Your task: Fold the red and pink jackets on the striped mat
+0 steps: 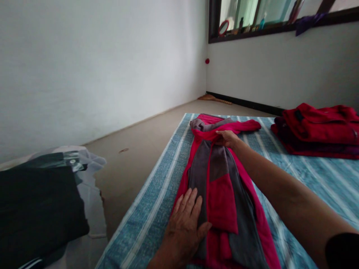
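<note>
Indoors, striped mat (157, 194) beside white wall (98, 67)

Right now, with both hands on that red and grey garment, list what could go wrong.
The right hand grips only the far end of the garment; a pull could undo the narrow fold. The left hand presses flat near the garment's edge, so the fabric might bunch beneath it. The striped mat could shift on the smooth floor.

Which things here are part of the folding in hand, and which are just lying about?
In hand:
- long red and grey fleece garment
- left hand, flat on it
- right hand, gripping its far end
- blue striped woven mat beneath

Lying about:
- stack of folded red clothes
- black cloth bundle
- clear plastic bag
</note>
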`<move>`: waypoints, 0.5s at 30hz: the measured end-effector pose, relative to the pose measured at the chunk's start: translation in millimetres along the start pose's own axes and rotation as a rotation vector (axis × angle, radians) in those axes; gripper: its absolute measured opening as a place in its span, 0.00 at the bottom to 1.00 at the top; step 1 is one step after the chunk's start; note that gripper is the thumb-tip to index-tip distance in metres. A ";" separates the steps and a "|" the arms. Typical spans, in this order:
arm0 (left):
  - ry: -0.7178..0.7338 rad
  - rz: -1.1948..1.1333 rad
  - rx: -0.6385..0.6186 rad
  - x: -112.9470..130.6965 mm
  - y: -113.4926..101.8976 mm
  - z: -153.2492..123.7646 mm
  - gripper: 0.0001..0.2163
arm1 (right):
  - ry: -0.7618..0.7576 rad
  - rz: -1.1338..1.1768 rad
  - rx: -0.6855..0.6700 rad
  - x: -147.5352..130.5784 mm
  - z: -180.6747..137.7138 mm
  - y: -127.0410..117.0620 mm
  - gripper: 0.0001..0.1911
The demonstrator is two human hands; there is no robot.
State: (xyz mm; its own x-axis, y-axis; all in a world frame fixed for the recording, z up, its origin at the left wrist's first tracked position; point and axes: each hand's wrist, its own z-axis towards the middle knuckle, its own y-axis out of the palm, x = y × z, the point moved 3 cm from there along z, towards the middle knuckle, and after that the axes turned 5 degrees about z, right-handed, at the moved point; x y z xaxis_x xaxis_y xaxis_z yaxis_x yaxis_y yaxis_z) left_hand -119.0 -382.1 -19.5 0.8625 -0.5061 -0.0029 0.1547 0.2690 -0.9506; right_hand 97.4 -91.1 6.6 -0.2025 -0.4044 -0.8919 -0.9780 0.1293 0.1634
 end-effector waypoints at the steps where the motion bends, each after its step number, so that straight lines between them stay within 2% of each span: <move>1: -0.001 -0.005 -0.006 0.4 -0.6 0.8 0.26 | -0.010 -0.031 0.005 -0.9 -3.4 -2.0 0.12; 6: 0.019 0.016 -0.062 0.9 -2.8 4.5 0.27 | -0.111 -0.276 0.058 -2.1 -27.2 -15.3 0.12; 10: 0.018 0.029 -0.151 1.6 -7.1 6.6 0.27 | -0.348 -0.542 0.113 0.5 -59.7 -22.6 0.08; 12: 0.020 0.031 -0.168 1.9 -9.4 6.7 0.27 | -0.501 -0.664 0.089 5.3 -82.3 -18.1 0.06; 15: 0.025 0.043 -0.138 0.9 -9.9 4.5 0.27 | -0.698 -0.808 -0.050 21.6 -118.8 1.1 0.11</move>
State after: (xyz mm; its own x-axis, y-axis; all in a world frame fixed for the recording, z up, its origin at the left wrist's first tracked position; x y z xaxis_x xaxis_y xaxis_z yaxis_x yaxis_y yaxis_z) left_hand -117.6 -381.5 -8.7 0.8543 -0.5174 -0.0502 0.0492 0.1767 -0.9830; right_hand 86.1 -207.3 37.6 0.5639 0.2560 -0.7852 -0.8139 0.0111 -0.5809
